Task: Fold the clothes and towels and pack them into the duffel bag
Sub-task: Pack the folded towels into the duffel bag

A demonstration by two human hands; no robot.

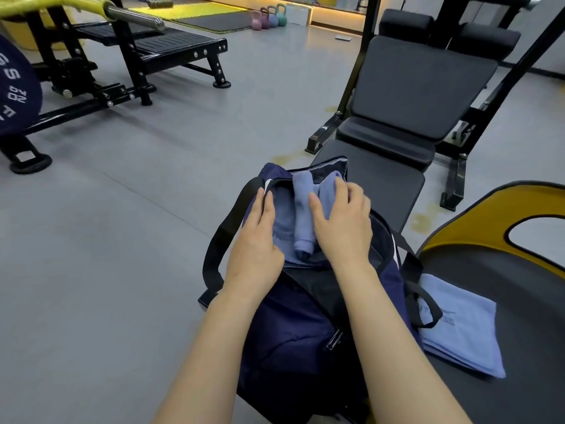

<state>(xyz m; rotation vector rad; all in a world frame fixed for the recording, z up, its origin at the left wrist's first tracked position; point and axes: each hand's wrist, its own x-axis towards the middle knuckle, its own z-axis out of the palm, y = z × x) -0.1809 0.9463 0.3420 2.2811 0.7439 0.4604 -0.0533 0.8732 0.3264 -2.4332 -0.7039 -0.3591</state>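
Observation:
A navy duffel bag (293, 325) with black straps lies unzipped on a black bench, its mouth facing away from me. Inside it sit blue folded cloths, with a rolled blue towel (302, 215) on top. My left hand (256, 240) lies flat with straight fingers on the cloth at the left rim of the opening. My right hand (342, 221) rests on the blue cloth to the right of the roll, fingers bent over its far edge. A folded blue towel with a printed logo (461, 328) lies on the seat to the right of the bag.
A black adjustable bench (409, 96) stands just beyond the bag. A yellow-and-black seat shell (477, 218) is at the right. A weight machine with a plate (15, 96) fills the left. Kettlebells (269, 16) stand far back on the grey floor.

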